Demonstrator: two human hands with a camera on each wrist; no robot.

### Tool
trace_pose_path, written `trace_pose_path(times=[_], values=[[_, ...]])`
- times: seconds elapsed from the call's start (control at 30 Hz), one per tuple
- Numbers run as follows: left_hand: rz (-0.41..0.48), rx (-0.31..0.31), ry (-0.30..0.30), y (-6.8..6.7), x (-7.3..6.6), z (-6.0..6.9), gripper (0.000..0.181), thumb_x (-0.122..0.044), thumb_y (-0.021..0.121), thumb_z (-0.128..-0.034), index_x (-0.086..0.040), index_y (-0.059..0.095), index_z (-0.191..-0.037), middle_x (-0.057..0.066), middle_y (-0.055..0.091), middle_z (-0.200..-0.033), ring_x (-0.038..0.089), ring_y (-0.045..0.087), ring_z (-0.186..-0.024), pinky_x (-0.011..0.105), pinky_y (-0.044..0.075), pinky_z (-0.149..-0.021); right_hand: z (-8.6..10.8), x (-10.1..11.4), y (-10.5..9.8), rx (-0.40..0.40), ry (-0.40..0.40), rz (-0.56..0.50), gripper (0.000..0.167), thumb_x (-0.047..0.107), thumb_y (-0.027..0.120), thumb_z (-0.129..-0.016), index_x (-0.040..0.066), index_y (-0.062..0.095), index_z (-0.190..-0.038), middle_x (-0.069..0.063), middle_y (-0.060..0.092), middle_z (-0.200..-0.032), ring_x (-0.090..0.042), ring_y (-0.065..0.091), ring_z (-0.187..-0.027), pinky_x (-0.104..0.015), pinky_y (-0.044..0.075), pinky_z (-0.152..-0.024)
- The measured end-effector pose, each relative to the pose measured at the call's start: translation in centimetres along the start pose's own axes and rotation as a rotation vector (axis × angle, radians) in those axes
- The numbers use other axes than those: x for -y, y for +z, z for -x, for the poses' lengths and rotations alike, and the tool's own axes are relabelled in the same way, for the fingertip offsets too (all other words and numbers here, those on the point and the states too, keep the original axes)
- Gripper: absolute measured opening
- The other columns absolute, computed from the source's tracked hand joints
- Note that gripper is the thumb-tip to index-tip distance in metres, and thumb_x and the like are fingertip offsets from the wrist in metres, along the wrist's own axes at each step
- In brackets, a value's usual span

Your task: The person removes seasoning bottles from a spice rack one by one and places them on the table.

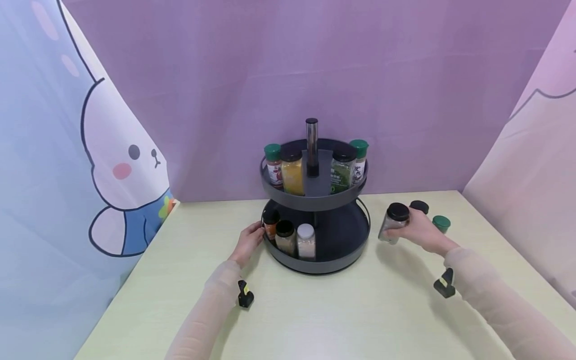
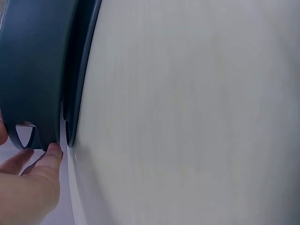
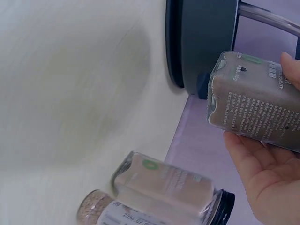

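Observation:
In the head view my right hand holds a black-capped spice jar just above the table, right of the two-tier rack. The right wrist view shows this clear jar, with greyish-brown contents, between the thumb and fingers of my right hand. At the rack's left side, my left hand touches the lower tier's rim by its side handle. Seen from the left wrist, the fingertips of my left hand rest against the dark rim, fingers slightly bent.
Two more jars, one black-capped and one green-capped, stand behind and beside my right hand. The lower tier holds an orange jar, a brown one and a white-capped one. Several jars stand on the upper tier.

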State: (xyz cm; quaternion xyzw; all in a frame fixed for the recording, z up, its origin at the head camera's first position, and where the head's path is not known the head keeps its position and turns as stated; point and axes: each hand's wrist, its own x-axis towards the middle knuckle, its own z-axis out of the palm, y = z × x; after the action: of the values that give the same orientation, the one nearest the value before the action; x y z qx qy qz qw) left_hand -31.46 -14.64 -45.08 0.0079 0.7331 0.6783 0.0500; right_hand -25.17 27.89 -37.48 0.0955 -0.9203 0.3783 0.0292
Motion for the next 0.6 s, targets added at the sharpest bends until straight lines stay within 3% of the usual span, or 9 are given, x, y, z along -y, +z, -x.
trace_pose_path(times=[0.4, 0.6], values=[[-0.001, 0.001, 0.000, 0.0, -0.1, 0.2, 0.046, -0.011, 0.040, -0.0969, 0.006, 0.031, -0.138, 0.023, 0.035, -0.142, 0.032, 0.036, -0.131, 0.039, 0.034, -0.108, 0.6, -1.3, 0.0, -0.022, -0.012, 0.040, 0.055, 0.030, 0.077, -0.072, 0.000, 0.054, -0.112, -0.018, 0.064, -0.102, -0.026, 0.059, -0.094, -0.033, 0.047, -0.076], [0.008, 0.013, 0.017, 0.0, -0.2, 0.3, 0.047, -0.010, 0.039, -0.0968, 0.008, 0.029, -0.139, 0.026, 0.032, -0.142, 0.034, 0.035, -0.131, 0.040, 0.033, -0.108, 1.1, -2.0, 0.0, -0.041, -0.026, 0.069, 0.052, 0.029, 0.078, -0.071, 0.001, 0.056, -0.110, -0.017, 0.064, -0.099, -0.023, 0.059, -0.088, -0.031, 0.047, -0.072]])
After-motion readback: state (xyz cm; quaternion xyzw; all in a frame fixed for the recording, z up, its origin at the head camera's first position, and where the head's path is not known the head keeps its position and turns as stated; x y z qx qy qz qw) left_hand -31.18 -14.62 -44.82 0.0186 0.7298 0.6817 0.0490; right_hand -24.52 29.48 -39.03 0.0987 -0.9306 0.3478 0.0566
